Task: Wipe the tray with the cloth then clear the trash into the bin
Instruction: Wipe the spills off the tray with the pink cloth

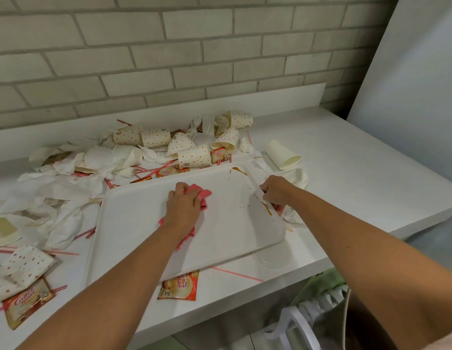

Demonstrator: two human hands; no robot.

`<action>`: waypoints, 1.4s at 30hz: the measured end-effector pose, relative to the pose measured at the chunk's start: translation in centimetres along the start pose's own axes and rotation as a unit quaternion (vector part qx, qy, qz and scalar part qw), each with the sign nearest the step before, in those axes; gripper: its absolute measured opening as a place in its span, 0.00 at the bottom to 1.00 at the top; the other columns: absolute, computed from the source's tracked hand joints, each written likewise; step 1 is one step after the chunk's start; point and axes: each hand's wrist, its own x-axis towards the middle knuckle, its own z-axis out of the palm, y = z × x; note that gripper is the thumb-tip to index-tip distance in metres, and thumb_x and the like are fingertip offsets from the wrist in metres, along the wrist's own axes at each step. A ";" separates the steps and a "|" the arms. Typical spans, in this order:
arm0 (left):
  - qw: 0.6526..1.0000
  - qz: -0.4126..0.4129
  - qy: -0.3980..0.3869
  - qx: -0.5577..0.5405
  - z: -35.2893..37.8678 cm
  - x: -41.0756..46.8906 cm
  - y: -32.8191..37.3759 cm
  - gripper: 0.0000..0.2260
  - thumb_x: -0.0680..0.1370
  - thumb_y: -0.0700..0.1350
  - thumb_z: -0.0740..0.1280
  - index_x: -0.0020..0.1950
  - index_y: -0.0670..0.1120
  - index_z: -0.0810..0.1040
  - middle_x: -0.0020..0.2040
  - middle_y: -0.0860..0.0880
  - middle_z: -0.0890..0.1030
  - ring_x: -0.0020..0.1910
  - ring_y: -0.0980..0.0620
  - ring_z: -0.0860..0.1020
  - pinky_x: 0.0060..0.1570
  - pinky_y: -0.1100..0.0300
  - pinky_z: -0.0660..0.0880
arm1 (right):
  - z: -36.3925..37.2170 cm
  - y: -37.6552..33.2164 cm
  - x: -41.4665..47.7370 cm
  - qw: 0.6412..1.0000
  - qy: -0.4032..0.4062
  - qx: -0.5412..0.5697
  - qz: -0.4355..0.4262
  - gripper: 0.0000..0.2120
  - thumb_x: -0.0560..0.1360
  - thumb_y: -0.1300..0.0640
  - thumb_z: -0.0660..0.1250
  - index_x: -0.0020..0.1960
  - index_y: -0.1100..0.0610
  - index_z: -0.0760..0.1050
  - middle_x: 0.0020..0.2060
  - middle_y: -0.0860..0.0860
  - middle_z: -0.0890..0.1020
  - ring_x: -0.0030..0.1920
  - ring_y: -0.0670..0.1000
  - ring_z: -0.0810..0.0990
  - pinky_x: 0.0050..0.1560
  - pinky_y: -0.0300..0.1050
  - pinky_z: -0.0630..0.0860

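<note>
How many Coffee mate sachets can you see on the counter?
4 sachets show clearly: one at the near left, one partly under the front edge of the tray, two just behind its far edge. More may hide under the napkins.

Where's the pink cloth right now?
In the head view, the pink cloth lies near the middle of the white tray, held under the left hand.
</note>
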 end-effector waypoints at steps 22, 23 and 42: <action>0.998 0.045 -0.035 0.025 0.2 1.1 1.3 0.16 0.81 0.44 0.57 0.67 0.52 0.74 0.64 0.44 0.68 0.61 0.44 0.68 0.64 0.51 0.68 | -0.4 0.4 0.0 1.000 -0.002 0.016 0.016 0.12 0.75 0.70 0.54 0.46 0.62 0.75 0.33 0.57 0.74 0.14 0.48 0.73 0.23 0.41 0.75; 0.998 0.033 -0.031 0.036 0.5 1.6 1.7 0.16 0.81 0.45 0.56 0.68 0.51 0.73 0.64 0.44 0.67 0.61 0.44 0.68 0.63 0.52 0.68 | -0.4 0.4 0.0 1.000 0.000 0.013 0.015 0.11 0.75 0.70 0.54 0.43 0.62 0.74 0.34 0.57 0.74 0.16 0.50 0.74 0.23 0.41 0.75; 0.954 0.247 -0.167 0.041 1.9 -1.7 6.8 0.16 0.82 0.47 0.55 0.68 0.56 0.71 0.68 0.51 0.65 0.60 0.48 0.66 0.60 0.57 0.64 | -0.6 0.2 -0.3 0.992 -0.020 0.114 0.057 0.17 0.77 0.68 0.53 0.62 0.65 0.74 0.49 0.63 0.81 0.45 0.63 0.82 0.45 0.50 0.80</action>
